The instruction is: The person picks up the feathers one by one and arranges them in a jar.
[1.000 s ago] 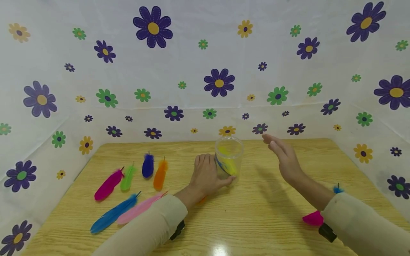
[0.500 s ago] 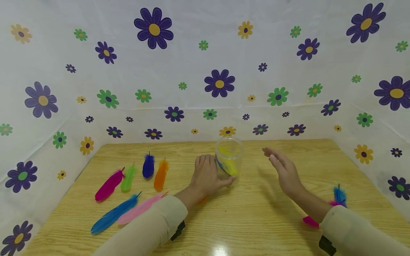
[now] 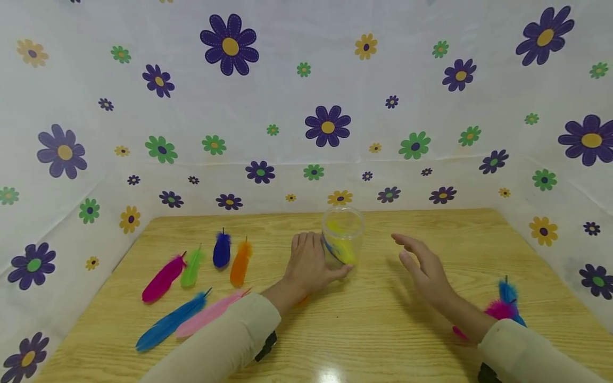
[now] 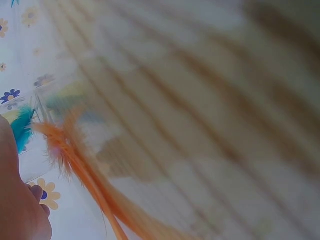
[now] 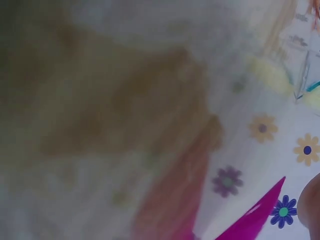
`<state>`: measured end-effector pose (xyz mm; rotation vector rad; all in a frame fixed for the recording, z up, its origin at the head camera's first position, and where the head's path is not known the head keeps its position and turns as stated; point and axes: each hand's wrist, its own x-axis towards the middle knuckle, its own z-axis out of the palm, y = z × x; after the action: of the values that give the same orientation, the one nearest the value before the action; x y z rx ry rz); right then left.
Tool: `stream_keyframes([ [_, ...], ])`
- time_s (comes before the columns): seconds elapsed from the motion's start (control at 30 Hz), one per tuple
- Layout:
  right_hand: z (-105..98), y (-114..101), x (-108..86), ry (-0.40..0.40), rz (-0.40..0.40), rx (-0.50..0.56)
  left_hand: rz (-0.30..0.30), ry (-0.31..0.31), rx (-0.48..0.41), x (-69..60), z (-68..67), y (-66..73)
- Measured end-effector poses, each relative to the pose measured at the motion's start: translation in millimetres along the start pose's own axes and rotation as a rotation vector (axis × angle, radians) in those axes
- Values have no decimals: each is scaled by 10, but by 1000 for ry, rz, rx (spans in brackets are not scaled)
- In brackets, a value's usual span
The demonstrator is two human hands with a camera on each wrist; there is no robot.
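A clear plastic jar (image 3: pixel 356 239) stands upright near the back middle of the table, with yellow feathers (image 3: pixel 346 254) and something blue inside. My left hand (image 3: pixel 306 266) holds its left side, thumb across the front. An orange feather (image 4: pixel 85 160) lies by the left wrist in the left wrist view, mostly covered by the forearm in the head view. To the right of the jar, my right hand (image 3: pixel 426 271) hovers with relaxed fingers and holds nothing. Beneath its forearm lie a magenta feather (image 3: pixel 500 308) and a blue feather (image 3: pixel 507 290), partly covered by the arm.
On the left of the wooden table (image 3: pixel 373 330) lie a magenta feather (image 3: pixel 164 277), a green one (image 3: pixel 191 270), a dark blue one (image 3: pixel 222 251), an orange one (image 3: pixel 240 265), a long blue one (image 3: pixel 172 322) and a pink one (image 3: pixel 208 314). Flower-printed cloth (image 3: pixel 268 96) encloses the back and sides.
My right hand has come down lower and nearer to me, at the jar's right. More of the feathers by the right forearm show now. The left hand and jar have stayed put.
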<state>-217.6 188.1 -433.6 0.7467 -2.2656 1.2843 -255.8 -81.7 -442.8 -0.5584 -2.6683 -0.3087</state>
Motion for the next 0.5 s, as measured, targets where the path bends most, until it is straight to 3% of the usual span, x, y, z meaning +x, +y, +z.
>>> stream_keyframes([
  [0.1,4,17,-46,-50,-79,-99,-6,-4,-2,-4,0,-2],
  [0.33,0,20,-101,-186,-132,-399,-2,17,-4,-9,1,-6],
  [0.5,1,22,-83,-254,-233,-581,-8,7,3,-2,-1,-5],
])
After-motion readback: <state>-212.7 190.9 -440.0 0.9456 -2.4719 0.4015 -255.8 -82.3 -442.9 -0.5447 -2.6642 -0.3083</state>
